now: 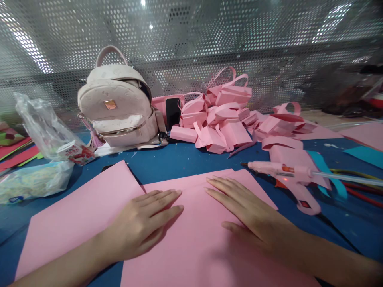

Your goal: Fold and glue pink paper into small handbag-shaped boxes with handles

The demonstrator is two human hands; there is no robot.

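Note:
Pink paper sheets (191, 247) lie in front of me on the blue table. My left hand (146, 221) rests on the left part of them, fingers stretched out and pointing right. Flat on the upper right part is my right hand (248, 211), its fingers extended and the thumb apart. Neither hand grips anything. Another pink sheet (80, 211) lies to the left, partly under my left wrist. A pink hot glue gun (287, 175) with a lit orange light and a clear glue stick lies beyond my right hand.
Folded pink paper baskets (221, 119) are heaped at the back, beside a black phone (172, 113) and a white backpack (119, 107). A small carton (76, 152) and plastic packets (36, 181) sit at left. Blue paper strips (363, 155) lie at right. A perforated metal panel (185, 44) stands behind.

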